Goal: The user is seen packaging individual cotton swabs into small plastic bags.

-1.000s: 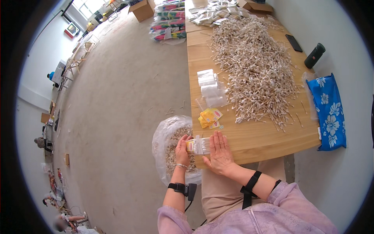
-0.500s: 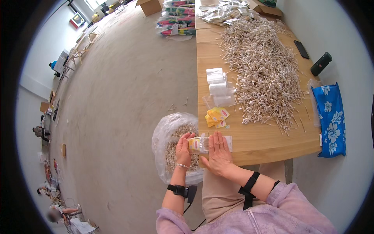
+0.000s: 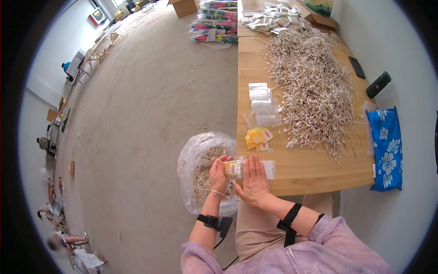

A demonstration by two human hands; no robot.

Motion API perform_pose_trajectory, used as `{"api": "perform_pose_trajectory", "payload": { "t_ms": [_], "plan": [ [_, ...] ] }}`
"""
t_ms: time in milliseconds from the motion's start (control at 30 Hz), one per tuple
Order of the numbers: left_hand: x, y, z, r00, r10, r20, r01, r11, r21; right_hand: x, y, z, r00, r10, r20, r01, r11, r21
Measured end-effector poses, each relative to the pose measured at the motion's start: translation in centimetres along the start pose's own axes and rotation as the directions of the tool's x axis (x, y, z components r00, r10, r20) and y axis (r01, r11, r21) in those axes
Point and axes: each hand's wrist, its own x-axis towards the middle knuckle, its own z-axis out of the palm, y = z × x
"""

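At the table's left front edge, my left hand (image 3: 218,175) is closed round the end of a clear packet of cotton swabs (image 3: 233,169) with a yellow card inside. My right hand (image 3: 255,182) lies flat across the packet's other part, fingers stretched out and close together, thumb apart. A pale flap of the packet (image 3: 270,170) sticks out past these fingers on the tabletop. Just beyond my hands lie several yellow cards (image 3: 259,136). Under my left hand, beside the table, stands a large clear plastic bag (image 3: 186,160) of loose cotton swabs.
A big heap of cotton swabs (image 3: 315,86) covers much of the wooden table (image 3: 301,176). White plastic sleeves (image 3: 261,106) lie left of it, filled packets (image 3: 273,19) behind. At the right are a phone (image 3: 357,67), a dark green bottle (image 3: 378,85) and a blue flowered pouch (image 3: 387,148).
The view has shifted slightly, so the table and its things sit a little differently in the picture. Both hands keep nearly the same hold on the packet.
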Motion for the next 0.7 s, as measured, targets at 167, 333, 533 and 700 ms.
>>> {"api": "perform_pose_trajectory", "payload": {
  "t_ms": [167, 333, 533, 700],
  "plan": [
    [0.0, 0.0, 0.1, 1.000, 0.025, 0.013, -0.025, 1.000, 0.013, -0.2, -0.3, -0.1, 0.999, 0.001, 0.038, -0.002, 1.000, 0.029],
    [-0.1, -0.1, 0.1, 1.000, 0.029, -0.002, -0.029, 0.999, 0.014, 0.0, -0.6, 0.0, 1.000, -0.016, 0.016, 0.015, 0.998, 0.063],
    [0.2, 1.0, -0.3, 1.000, -0.027, -0.013, 0.028, 0.998, 0.048, 1.6, 1.9, -0.9, 0.969, 0.136, -0.207, 0.004, 0.827, 0.562],
    [0.1, 0.9, -1.1, 0.997, 0.039, 0.072, -0.048, 0.990, 0.132, 2.4, 1.3, -0.7, 0.932, 0.231, -0.279, 0.102, 0.572, 0.814]
  ]
}}
